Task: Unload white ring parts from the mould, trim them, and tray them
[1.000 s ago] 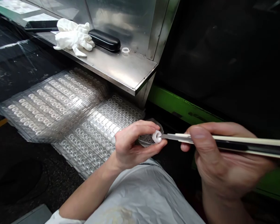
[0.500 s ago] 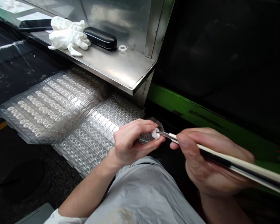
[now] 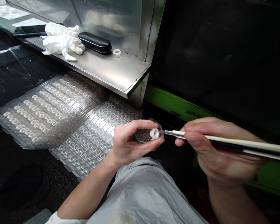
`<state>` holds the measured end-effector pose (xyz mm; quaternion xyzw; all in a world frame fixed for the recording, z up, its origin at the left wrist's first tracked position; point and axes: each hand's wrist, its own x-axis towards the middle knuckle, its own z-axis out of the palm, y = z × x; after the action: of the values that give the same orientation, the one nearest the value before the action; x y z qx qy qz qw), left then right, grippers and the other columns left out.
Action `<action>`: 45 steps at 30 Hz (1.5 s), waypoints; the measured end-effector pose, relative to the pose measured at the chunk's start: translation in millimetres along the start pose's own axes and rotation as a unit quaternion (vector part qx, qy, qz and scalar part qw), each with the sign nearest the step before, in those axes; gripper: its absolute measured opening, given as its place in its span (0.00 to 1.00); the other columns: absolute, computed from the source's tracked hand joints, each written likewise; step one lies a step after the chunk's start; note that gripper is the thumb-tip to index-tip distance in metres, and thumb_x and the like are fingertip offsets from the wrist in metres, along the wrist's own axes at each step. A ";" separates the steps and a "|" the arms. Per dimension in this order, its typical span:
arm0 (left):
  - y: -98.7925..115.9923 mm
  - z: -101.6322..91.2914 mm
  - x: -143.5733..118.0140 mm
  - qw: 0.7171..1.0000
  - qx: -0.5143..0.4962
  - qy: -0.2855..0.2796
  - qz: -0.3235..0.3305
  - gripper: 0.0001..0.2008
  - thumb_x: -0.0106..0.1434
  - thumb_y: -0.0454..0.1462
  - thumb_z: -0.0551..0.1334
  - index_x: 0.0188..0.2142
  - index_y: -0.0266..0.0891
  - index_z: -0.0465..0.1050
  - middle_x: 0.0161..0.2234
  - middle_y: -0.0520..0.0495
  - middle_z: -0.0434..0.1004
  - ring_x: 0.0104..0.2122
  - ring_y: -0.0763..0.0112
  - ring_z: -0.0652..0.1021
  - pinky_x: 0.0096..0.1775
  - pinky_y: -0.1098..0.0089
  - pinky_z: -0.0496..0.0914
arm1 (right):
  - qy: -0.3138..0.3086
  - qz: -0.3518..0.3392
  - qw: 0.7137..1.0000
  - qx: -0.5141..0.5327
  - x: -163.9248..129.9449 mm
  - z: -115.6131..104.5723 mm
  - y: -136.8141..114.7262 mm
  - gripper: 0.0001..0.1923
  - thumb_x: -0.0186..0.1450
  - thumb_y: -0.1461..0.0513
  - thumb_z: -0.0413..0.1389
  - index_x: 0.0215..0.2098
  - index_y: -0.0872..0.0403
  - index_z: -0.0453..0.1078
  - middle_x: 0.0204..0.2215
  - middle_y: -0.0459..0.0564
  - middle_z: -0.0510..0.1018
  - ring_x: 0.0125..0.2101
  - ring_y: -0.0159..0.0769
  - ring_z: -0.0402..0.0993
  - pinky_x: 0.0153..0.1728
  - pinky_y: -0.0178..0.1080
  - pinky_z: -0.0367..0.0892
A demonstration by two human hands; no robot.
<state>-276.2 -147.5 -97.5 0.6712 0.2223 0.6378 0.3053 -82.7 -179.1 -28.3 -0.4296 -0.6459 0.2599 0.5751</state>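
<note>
Pinching a white ring (image 3: 154, 133), the left hand (image 3: 128, 143) faces right; the right hand (image 3: 214, 152) grips a knife (image 3: 224, 143), blade lying leftward, tip touching the ring.

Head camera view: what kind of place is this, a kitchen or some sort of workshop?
Likely a factory workstation: clear trays of small ring parts, a steel shelf with gloves, and the left hand holding a white ring to a blade.

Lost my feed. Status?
Left hand pinches white ring. Right hand holds knife, tip at ring. Nothing between them.
</note>
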 end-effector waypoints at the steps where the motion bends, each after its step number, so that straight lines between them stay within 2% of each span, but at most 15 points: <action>1: -0.3 0.0 0.4 1.000 -0.005 -0.003 -0.001 0.24 0.49 0.23 0.78 0.46 0.30 0.79 0.41 0.41 0.84 0.38 0.63 0.85 0.42 0.67 0.83 | 0.005 -0.023 1.000 -0.010 1.2 0.6 1.9 0.05 0.62 0.62 0.71 0.35 0.45 0.83 0.29 0.46 0.83 0.28 0.40 0.80 0.28 0.42 0.76; 3: -1.2 -0.6 1.1 1.000 -0.006 -0.008 0.001 0.25 0.49 0.23 0.78 0.47 0.30 0.79 0.41 0.41 0.85 0.38 0.64 0.85 0.42 0.68 0.82 | 0.002 -0.060 0.998 -0.033 4.7 1.4 5.2 0.04 0.62 0.62 0.71 0.35 0.45 0.83 0.28 0.45 0.83 0.27 0.39 0.80 0.26 0.41 0.75; 7: -3.2 -4.0 3.6 1.000 0.005 -0.021 0.003 0.25 0.50 0.25 0.78 0.48 0.31 0.79 0.41 0.43 0.85 0.38 0.65 0.85 0.41 0.69 0.82 | -0.026 -0.074 0.995 -0.063 14.2 -0.4 7.6 0.03 0.62 0.60 0.71 0.31 0.45 0.82 0.27 0.44 0.83 0.26 0.37 0.80 0.26 0.39 0.75; 12: -5.1 -6.4 8.5 0.997 0.049 -0.044 0.030 0.21 0.54 0.28 0.78 0.46 0.34 0.79 0.39 0.45 0.84 0.36 0.67 0.84 0.40 0.70 0.81 | -0.047 -0.026 0.996 -0.073 18.8 -1.2 6.8 0.04 0.64 0.57 0.69 0.31 0.45 0.82 0.27 0.44 0.83 0.25 0.35 0.79 0.26 0.38 0.75; 16: -6.9 -5.9 12.0 0.990 0.108 -0.040 0.080 0.18 0.55 0.28 0.77 0.45 0.34 0.77 0.37 0.46 0.83 0.36 0.69 0.84 0.41 0.71 0.81 | 0.003 0.006 0.996 -0.085 14.6 5.3 5.6 0.06 0.64 0.57 0.69 0.30 0.47 0.80 0.27 0.44 0.83 0.23 0.34 0.78 0.25 0.38 0.74; 20: -10.9 -6.0 15.1 0.977 0.152 -0.072 0.132 0.17 0.56 0.26 0.76 0.44 0.28 0.77 0.37 0.41 0.83 0.39 0.67 0.83 0.42 0.70 0.81 | 0.055 0.051 0.994 -0.078 8.3 13.6 7.2 0.10 0.65 0.56 0.69 0.29 0.50 0.78 0.22 0.44 0.80 0.21 0.33 0.76 0.23 0.36 0.73; 24: -21.9 -1.6 12.1 0.968 0.167 -0.077 0.171 0.16 0.57 0.24 0.74 0.45 0.26 0.77 0.40 0.36 0.82 0.40 0.63 0.83 0.41 0.66 0.81 | 0.124 0.176 0.976 0.038 2.5 20.7 23.4 0.13 0.63 0.54 0.70 0.29 0.52 0.75 0.21 0.42 0.78 0.19 0.31 0.74 0.21 0.34 0.71; 26: -28.0 4.4 7.6 0.980 0.126 -0.048 0.149 0.19 0.55 0.23 0.75 0.46 0.28 0.77 0.41 0.37 0.83 0.41 0.62 0.84 0.42 0.66 0.82 | 0.148 0.286 0.932 0.167 0.5 21.6 36.3 0.18 0.60 0.52 0.72 0.27 0.53 0.71 0.20 0.40 0.75 0.17 0.28 0.70 0.17 0.32 0.66; 29: -32.8 17.1 0.6 0.999 0.009 0.017 0.039 0.24 0.50 0.23 0.77 0.47 0.33 0.77 0.43 0.40 0.83 0.42 0.62 0.84 0.45 0.64 0.82 | 0.160 0.430 0.831 0.314 -2.8 15.1 53.4 0.25 0.51 0.51 0.76 0.25 0.53 0.65 0.18 0.36 0.69 0.14 0.23 0.63 0.14 0.29 0.59; 30: -32.9 21.6 -0.9 0.999 -0.035 0.033 -0.002 0.25 0.50 0.23 0.78 0.46 0.35 0.77 0.43 0.41 0.84 0.42 0.62 0.85 0.45 0.64 0.82 | 0.171 0.453 0.810 0.331 -4.2 10.4 57.1 0.26 0.49 0.51 0.77 0.25 0.53 0.65 0.18 0.36 0.68 0.15 0.22 0.62 0.14 0.28 0.57; 32: -31.8 29.9 -2.3 0.990 -0.111 0.050 -0.066 0.25 0.49 0.23 0.78 0.45 0.36 0.78 0.44 0.42 0.84 0.42 0.64 0.85 0.46 0.66 0.82 | 0.215 0.467 0.790 0.335 -7.6 -2.0 61.3 0.26 0.48 0.52 0.78 0.26 0.53 0.66 0.18 0.36 0.68 0.15 0.22 0.62 0.14 0.29 0.57; 35: -29.5 39.1 -0.2 0.977 -0.179 0.055 -0.098 0.24 0.48 0.22 0.78 0.44 0.36 0.79 0.44 0.43 0.84 0.44 0.67 0.84 0.48 0.70 0.81 | 0.293 0.449 0.779 0.325 -14.1 -24.2 62.8 0.26 0.46 0.54 0.79 0.26 0.53 0.67 0.19 0.35 0.70 0.15 0.23 0.62 0.15 0.30 0.57; 37: -28.4 43.1 2.9 0.975 -0.191 0.056 -0.096 0.25 0.47 0.22 0.78 0.44 0.35 0.80 0.44 0.43 0.84 0.44 0.69 0.83 0.48 0.73 0.80 | 0.315 0.437 0.781 0.316 -19.6 -37.7 64.2 0.24 0.47 0.55 0.78 0.26 0.53 0.68 0.20 0.36 0.71 0.16 0.23 0.62 0.16 0.31 0.58; 41: -22.1 47.2 11.1 0.973 -0.208 0.055 -0.089 0.25 0.46 0.23 0.80 0.44 0.34 0.81 0.41 0.44 0.84 0.42 0.72 0.83 0.47 0.75 0.80 | 0.319 0.429 0.795 0.286 -31.8 -54.9 72.1 0.19 0.54 0.54 0.74 0.26 0.53 0.69 0.23 0.38 0.73 0.16 0.23 0.62 0.18 0.32 0.59; 45: -6.5 48.6 19.6 0.977 -0.195 0.049 -0.070 0.23 0.49 0.28 0.81 0.44 0.33 0.81 0.38 0.42 0.84 0.39 0.67 0.83 0.44 0.70 0.81 | 0.315 0.413 0.817 0.249 -38.6 -59.3 79.0 0.19 0.56 0.53 0.72 0.26 0.54 0.69 0.23 0.39 0.71 0.18 0.23 0.63 0.20 0.33 0.60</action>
<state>-225.7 -135.5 -87.9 0.5494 0.1547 0.6785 0.4625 -6.4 -182.3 -101.8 -0.5570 -0.1045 0.4754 0.6729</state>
